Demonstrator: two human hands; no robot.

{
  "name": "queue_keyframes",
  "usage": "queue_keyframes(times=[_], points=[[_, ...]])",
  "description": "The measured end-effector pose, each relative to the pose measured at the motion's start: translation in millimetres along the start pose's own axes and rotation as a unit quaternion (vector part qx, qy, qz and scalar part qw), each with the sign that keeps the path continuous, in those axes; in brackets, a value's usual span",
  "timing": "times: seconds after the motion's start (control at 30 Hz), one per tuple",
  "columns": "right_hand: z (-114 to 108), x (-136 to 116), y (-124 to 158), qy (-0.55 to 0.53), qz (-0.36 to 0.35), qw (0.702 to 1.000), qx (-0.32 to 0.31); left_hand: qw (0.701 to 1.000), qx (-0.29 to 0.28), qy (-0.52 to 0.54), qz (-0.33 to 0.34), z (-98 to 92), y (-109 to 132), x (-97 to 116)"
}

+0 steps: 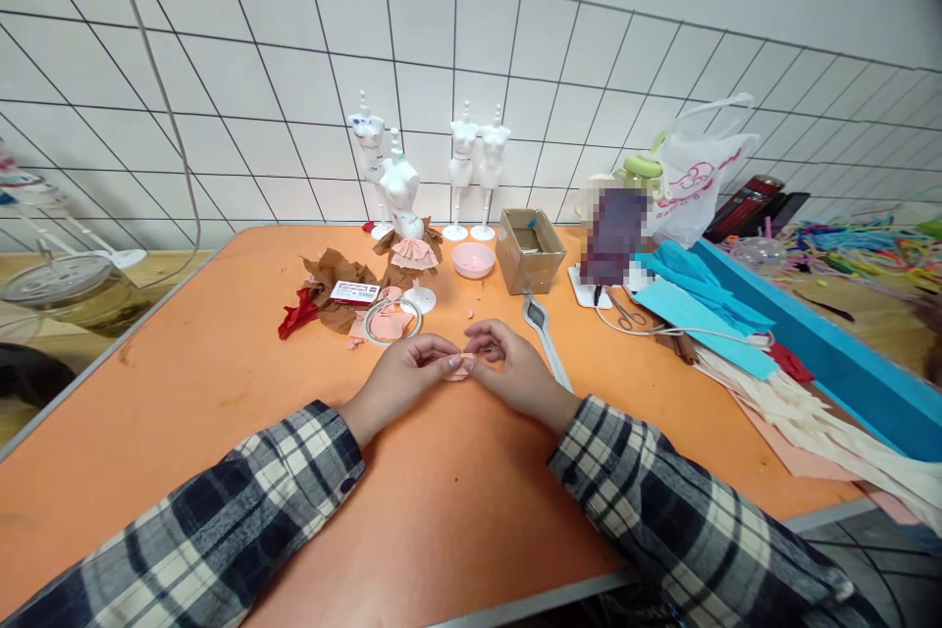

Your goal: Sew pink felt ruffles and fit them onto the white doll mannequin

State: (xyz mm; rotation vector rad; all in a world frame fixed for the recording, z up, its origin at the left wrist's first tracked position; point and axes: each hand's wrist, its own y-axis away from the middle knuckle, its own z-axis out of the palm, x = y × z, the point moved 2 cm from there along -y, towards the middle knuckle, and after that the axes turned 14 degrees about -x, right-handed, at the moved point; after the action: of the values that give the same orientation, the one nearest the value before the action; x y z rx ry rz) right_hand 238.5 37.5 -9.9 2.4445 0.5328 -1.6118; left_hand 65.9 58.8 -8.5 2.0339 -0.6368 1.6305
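Note:
Between my two hands is a small pleated piece of pink paper or cloth (460, 372), just over the orange table. My left hand (407, 375) pinches its left side between thumb and fingers. On the other side my right hand (513, 369) grips the same piece, its fingers curled. Just beyond my left hand lies a silver ring (369, 331) on pink scraps (391, 322). A miniature white mannequin (399, 191) wearing a ruffled pink skirt (413, 254) stands farther back among crumpled brown paper (335, 273).
More mannequins (462, 157) line the wall. A pink bowl (473, 260), a cardboard box (528, 260) and a grey-white strap-like tool (546, 339) sit beyond my hands. Rightward lie scissors (630, 317), a cable, blue sheets (710, 319) and cream strips (802, 402). An orange table (412, 530) spreads beneath.

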Motion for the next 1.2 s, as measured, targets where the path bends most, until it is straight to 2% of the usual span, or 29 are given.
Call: queue_keyframes(times=[0.2,0.37,0.43,0.57,0.83,1.0,1.2], points=[[-5.4,5.9,-3.3,-0.015,0.039,0.999,-0.016,0.999,0.021,-0.035,-0.002,-2.0,-1.3,-0.2],[-4.7,3.4,-1.5,-0.005,0.004,1.000,0.011,0.999,0.021,-0.042,0.004,-1.8,-1.0,-5.1],[-2.9,0.3,-0.7,0.009,0.001,1.000,0.003,0.999,0.019,-0.042,0.015,0.0,0.2,-4.4],[0.5,-3.8,-0.4,0.039,0.038,0.998,-0.016,0.998,0.011,-0.042,0.034,4.2,2.5,-0.1],[3.5,4.0,-2.5,-0.090,0.047,0.995,0.007,0.998,0.011,-0.043,0.048,6.3,3.0,1.1],[3.9,2.4,-2.0,-0.043,0.037,0.998,-0.023,0.998,0.012,-0.034,0.047,6.5,4.3,1.5],[0.9,6.4,-3.6,-0.020,0.025,0.999,-0.018,0.999,0.014,-0.001,0.043,3.3,3.5,-0.1]])
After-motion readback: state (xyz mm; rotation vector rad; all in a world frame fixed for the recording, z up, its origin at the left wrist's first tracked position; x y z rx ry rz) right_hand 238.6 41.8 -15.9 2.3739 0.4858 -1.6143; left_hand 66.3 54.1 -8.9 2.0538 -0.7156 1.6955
